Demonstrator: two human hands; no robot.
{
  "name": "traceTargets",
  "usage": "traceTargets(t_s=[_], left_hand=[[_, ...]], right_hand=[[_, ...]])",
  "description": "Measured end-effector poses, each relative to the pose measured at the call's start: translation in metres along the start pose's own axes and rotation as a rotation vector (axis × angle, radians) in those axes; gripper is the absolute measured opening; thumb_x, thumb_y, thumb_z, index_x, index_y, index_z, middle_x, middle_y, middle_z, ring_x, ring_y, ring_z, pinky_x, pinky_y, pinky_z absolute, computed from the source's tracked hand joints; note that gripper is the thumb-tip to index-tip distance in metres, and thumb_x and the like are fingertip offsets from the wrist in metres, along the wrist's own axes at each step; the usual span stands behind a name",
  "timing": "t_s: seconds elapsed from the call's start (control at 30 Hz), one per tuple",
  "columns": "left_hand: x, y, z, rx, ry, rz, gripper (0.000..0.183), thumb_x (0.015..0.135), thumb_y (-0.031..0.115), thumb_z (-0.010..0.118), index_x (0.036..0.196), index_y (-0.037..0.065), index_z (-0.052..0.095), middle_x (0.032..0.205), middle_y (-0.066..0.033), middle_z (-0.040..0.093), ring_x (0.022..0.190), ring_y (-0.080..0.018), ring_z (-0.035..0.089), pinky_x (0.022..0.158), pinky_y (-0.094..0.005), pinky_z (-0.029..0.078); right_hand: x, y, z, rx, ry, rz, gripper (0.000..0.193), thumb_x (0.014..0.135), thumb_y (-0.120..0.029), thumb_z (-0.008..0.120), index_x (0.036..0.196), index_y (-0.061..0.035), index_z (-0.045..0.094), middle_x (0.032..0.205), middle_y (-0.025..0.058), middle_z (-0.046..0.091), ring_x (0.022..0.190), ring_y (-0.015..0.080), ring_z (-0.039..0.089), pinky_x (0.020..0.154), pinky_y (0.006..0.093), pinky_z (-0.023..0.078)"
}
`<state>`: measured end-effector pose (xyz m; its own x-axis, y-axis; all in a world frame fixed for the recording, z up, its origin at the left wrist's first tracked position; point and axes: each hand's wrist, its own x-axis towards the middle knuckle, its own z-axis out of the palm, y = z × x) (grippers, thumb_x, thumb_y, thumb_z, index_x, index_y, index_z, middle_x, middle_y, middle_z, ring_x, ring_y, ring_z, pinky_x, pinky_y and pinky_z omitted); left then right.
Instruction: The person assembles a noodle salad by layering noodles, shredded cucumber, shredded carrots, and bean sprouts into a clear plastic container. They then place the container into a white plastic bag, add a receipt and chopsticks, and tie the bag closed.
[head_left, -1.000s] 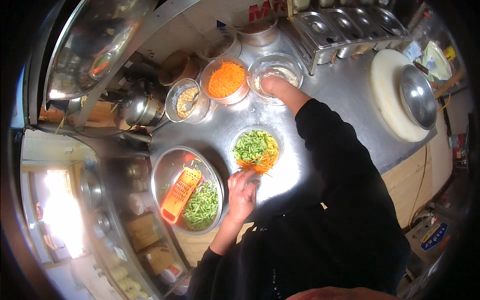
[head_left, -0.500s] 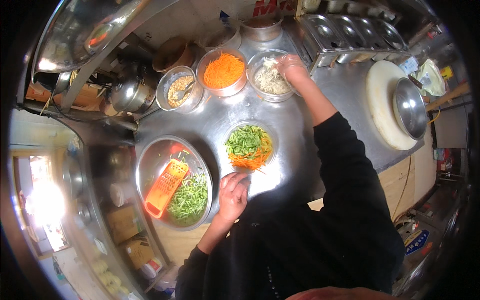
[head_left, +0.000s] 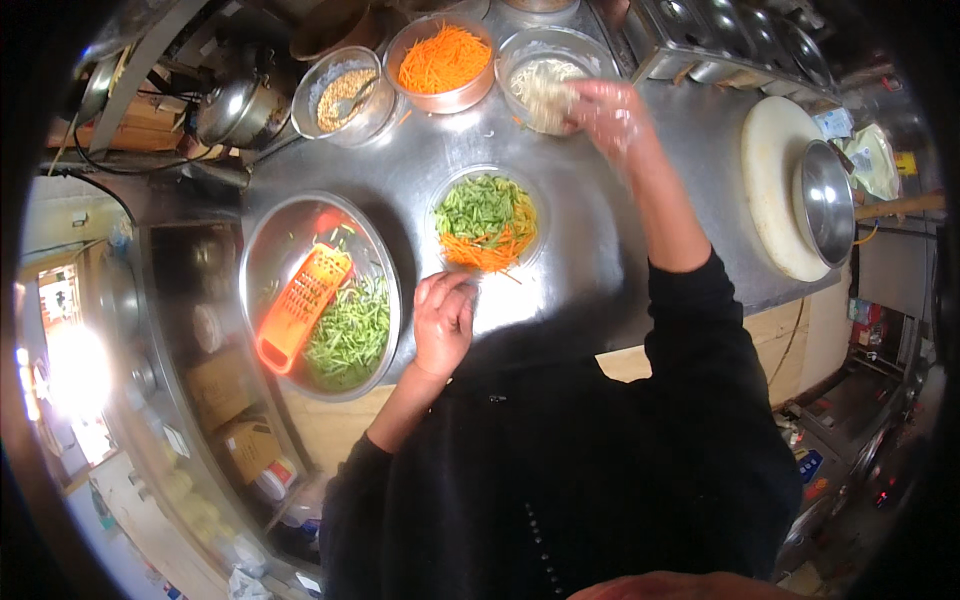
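Observation:
My right hand (head_left: pixel 606 110) is lifted at the rim of a glass bowl (head_left: pixel 530 48) of pale shredded strands and grips a clump of those strands (head_left: pixel 548 95). My left hand (head_left: pixel 443 320) rests on the steel counter (head_left: pixel 590 230), fingers curled, beside a small bowl (head_left: pixel 487 220) of green and orange shreds. Left of it a big steel bowl (head_left: pixel 280 240) holds green shreds (head_left: pixel 350 335) and an orange grater (head_left: pixel 300 305).
At the back stand a bowl of shredded carrot (head_left: pixel 443 62) and a bowl of grains (head_left: pixel 345 95) with a spoon. A steel pot (head_left: pixel 235 110) sits far left. On the right a white round board (head_left: pixel 775 195) carries an upturned steel bowl (head_left: pixel 828 200). Steel tray compartments (head_left: pixel 735 40) line the back right.
My right hand has come up out of the pale-strand bowl with a clump in it. My left hand has stayed on the counter by the small bowl.

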<state>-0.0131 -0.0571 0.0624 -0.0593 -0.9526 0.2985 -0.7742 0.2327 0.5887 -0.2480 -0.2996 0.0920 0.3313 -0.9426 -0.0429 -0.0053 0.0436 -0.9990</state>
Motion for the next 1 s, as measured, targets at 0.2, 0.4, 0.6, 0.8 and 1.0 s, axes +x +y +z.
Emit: traceTargets(t_s=[0.2,0.4,0.6,0.8,1.0], left_hand=[[-0.001,0.0,0.006,0.001,0.003,-0.041,0.016,0.072,-0.001,0.066,0.088,0.003,0.065,0.1,-0.011,0.064,0.096,-0.0316,0.058,0.085,-0.0408,0.046],[0.014,0.009,0.01,0.113,-0.053,0.031,0.027,0.072,0.002,0.067,0.1,0.005,0.066,0.116,-0.0097,0.06,0.104,-0.0296,0.054,0.092,-0.0402,0.041],[0.038,0.01,0.027,0.24,-0.27,0.318,0.034,0.072,0.002,0.061,0.106,0.008,0.066,0.115,-0.0062,0.061,0.109,-0.0273,0.053,0.095,-0.0418,0.038],[0.039,0.004,0.018,0.153,-0.129,0.212,0.024,0.07,0.006,0.063,0.092,0.009,0.071,0.103,-0.0036,0.065,0.101,-0.0251,0.055,0.092,-0.0408,0.039],[0.032,0.003,0.024,0.133,-0.278,0.38,0.02,0.072,0.01,0.061,0.089,0.01,0.071,0.104,-0.0033,0.065,0.101,-0.0209,0.055,0.095,-0.0392,0.039]], right_hand=[[-0.066,0.049,0.041,-0.668,-0.268,-0.298,0.03,0.083,-0.011,0.064,0.113,-0.0093,0.065,0.107,0.0096,0.066,0.097,0.0241,0.063,0.087,0.0347,0.05],[-0.076,0.06,0.03,-0.761,-0.127,-0.374,0.03,0.08,-0.006,0.06,0.109,-0.0114,0.065,0.105,0.0103,0.065,0.102,0.0299,0.059,0.094,0.0383,0.046],[-0.077,0.051,0.04,-0.974,-0.365,-0.275,0.026,0.079,-0.006,0.056,0.101,-0.0135,0.069,0.104,0.0071,0.066,0.107,0.0279,0.057,0.097,0.0389,0.043],[-0.086,0.054,0.049,-1.051,-0.455,-0.513,0.023,0.08,-0.01,0.055,0.096,-0.0177,0.07,0.107,0.0023,0.066,0.116,0.024,0.052,0.107,0.0461,0.03],[-0.066,0.054,0.028,-1.025,-0.461,-0.552,0.027,0.079,-0.007,0.056,0.098,-0.0183,0.071,0.108,0.0025,0.067,0.115,0.0237,0.055,0.104,0.0422,0.038]])
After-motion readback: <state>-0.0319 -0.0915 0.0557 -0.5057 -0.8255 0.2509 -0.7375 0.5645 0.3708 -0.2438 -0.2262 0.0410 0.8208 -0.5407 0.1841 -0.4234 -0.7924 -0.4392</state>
